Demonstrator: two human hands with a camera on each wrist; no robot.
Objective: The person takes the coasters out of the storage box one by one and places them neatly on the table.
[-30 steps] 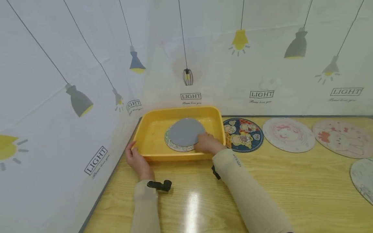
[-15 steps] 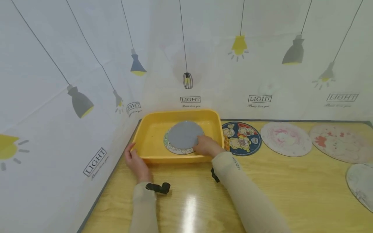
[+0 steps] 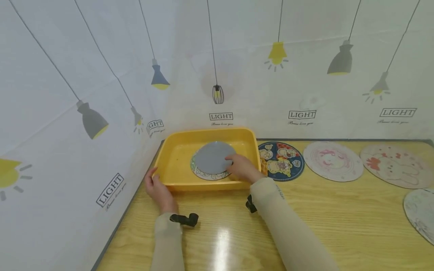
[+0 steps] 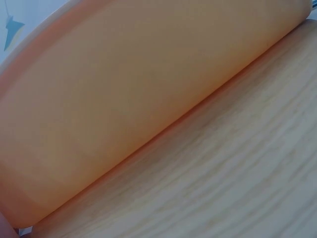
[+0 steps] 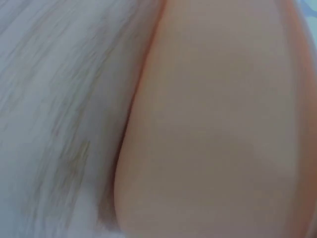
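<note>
A yellow tray (image 3: 176,184) stands in the table's back left corner in the head view. Inside it, a round mat (image 3: 214,158), plain grey side up, lies over a patterned round mat (image 3: 200,174) whose edge shows at the left and front. My left hand (image 3: 160,191) holds the tray's front left corner, its fingers along the outer side. My right hand (image 3: 243,168) reaches over the front right rim, index finger and thumb apart at the grey mat's right edge. The wrist views show mostly the tray's outer wall (image 4: 138,84), with the fingers hardly seen.
Right of the tray lie a dark blue mat (image 3: 283,165) with bear pictures, a pink and white mat (image 3: 333,162) and a rabbit mat (image 3: 395,165). A pale mat (image 3: 420,210) is cut off at the right. White lamp-print walls (image 3: 251,94) border the wooden table (image 3: 339,218).
My right hand's index finger has lifted and spread from the grey mat's edge, where the fingers were closed together before. The left hand stays at the tray corner; the view tilted slightly.
</note>
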